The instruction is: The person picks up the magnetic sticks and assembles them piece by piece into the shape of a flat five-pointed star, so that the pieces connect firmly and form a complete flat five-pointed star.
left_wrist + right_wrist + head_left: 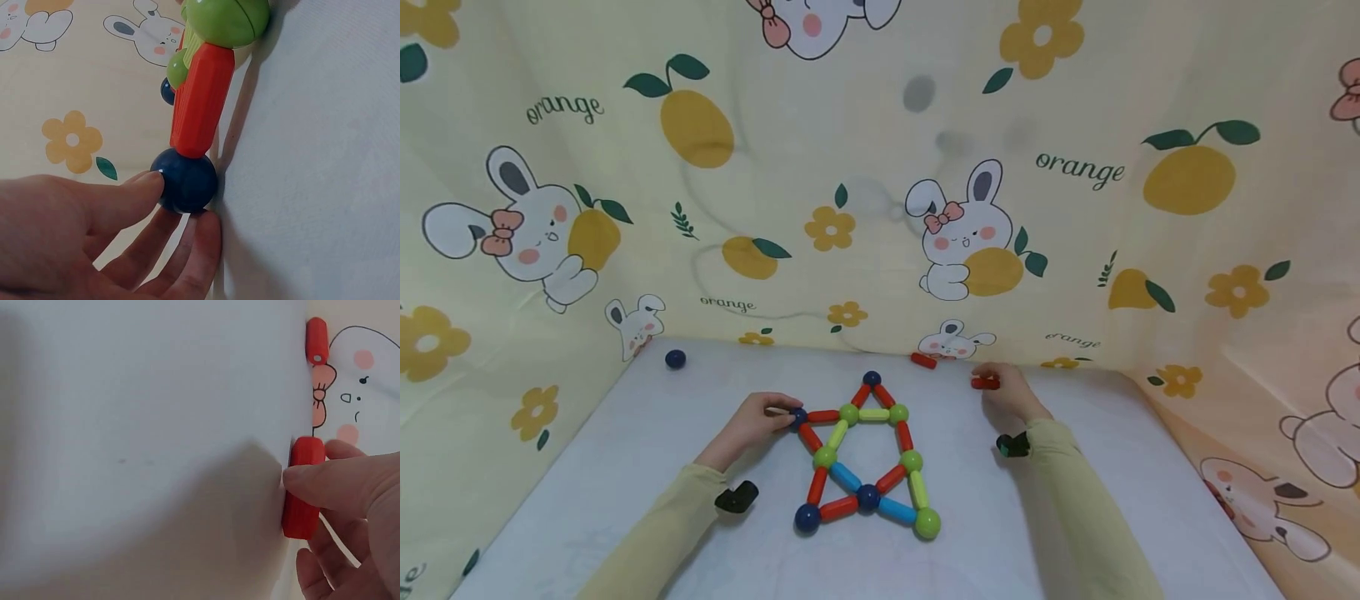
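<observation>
A flat figure of magnetic rods and balls lies mid-table, with red, blue and light green rods joined by dark blue and green balls. At its upper left corner my left hand [762,419] pinches a dark blue ball [186,181] between thumb and fingers. A red rod [205,100] runs from that ball to a green ball [230,19]. Off to the right of the figure, near the back of the table, my right hand [1009,392] pinches a red rod [304,487], thumb on one side and fingers on the other.
Another red rod [923,361] lies loose at the table's back edge, left of my right hand. A lone dark blue ball [675,359] sits at the back left. Behind the white table [1000,542] hangs a patterned cloth [865,275] with rabbits and oranges.
</observation>
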